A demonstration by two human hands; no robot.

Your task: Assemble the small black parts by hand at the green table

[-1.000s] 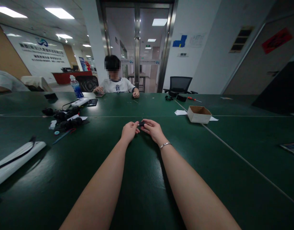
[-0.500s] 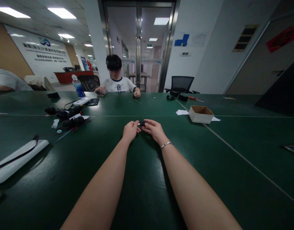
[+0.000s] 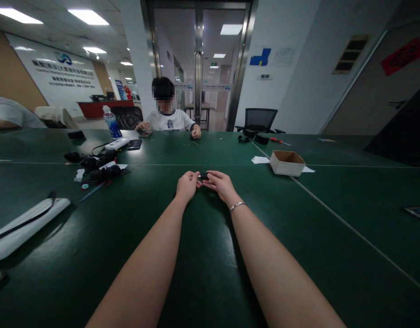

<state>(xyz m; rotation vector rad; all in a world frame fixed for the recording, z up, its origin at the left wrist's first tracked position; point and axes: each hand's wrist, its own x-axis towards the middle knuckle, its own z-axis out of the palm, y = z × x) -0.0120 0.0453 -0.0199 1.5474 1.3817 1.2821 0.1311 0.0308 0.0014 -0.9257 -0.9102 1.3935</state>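
A: Two forearms in from the near edge. Where's the part?

B: Small dark piece [image 3: 204,176], mid-table, between the fingertips of both hands. Metallic-looking bit at its left end. Too small to identify.

A: Grip?

B: Left hand [image 3: 187,186]: thumb and finger pinched on the left end. Right hand [image 3: 222,186], the one with the silver bracelet [image 3: 237,206] at the wrist: fingers closed around the right end. Can't tell if the piece also touches the green table [image 3: 203,278].

A: What's changed in the last second?

B: Very little. View swung slightly early on, then settled. Hands in about the same pose, piece still between them, neither end let go. The bright bit shows a little more than a second ago.

A: Meaning?

B: My read: fine fingertip work, same stage, both hands committed. No visible progress I'd swear to.

A: Surroundings, going out?

B: White case [image 3: 33,223] near left. Blue pen-like tool [image 3: 92,192] beyond it, beside a dark cluttered pile [image 3: 102,165]. Open box [image 3: 287,169] right, papers under or beside it. Farther: orange-handled screwdriver [image 3: 277,140], blue bottle [image 3: 112,125]. Across the table, a seated person [image 3: 170,120] in a white shirt.
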